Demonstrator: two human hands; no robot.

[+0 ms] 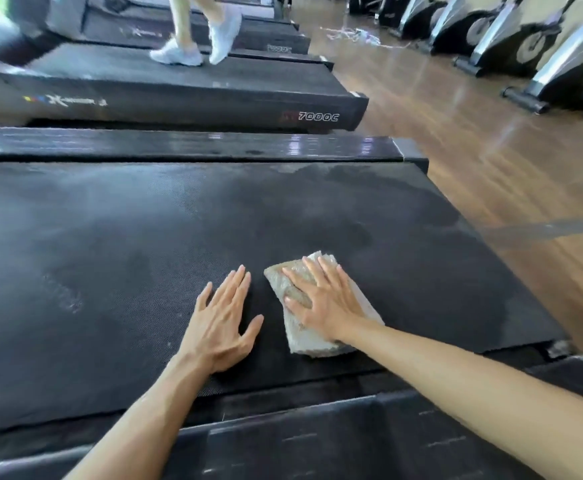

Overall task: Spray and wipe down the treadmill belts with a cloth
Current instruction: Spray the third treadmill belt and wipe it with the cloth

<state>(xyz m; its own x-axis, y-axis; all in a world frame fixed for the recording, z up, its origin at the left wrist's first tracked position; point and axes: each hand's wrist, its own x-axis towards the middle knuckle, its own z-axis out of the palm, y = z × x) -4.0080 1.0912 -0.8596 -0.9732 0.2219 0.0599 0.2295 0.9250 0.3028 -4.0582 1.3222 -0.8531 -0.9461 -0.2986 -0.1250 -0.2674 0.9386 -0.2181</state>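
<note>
Right hand (321,303) spread flat, pressing the folded cloth (312,327) onto the near belt (144,237), left hand (219,323) flat beside it — best to keep even pressure, overlapping strokes toward the damp patches — no spray bottle visible.

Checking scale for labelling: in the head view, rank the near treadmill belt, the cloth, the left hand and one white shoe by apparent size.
1. near treadmill belt
2. cloth and left hand, too alike to rank
3. white shoe, though it is farther away

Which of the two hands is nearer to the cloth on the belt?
Right. The right hand presses flat on the cloth. The left hand lies flat on the belt beside it, apart.
</note>
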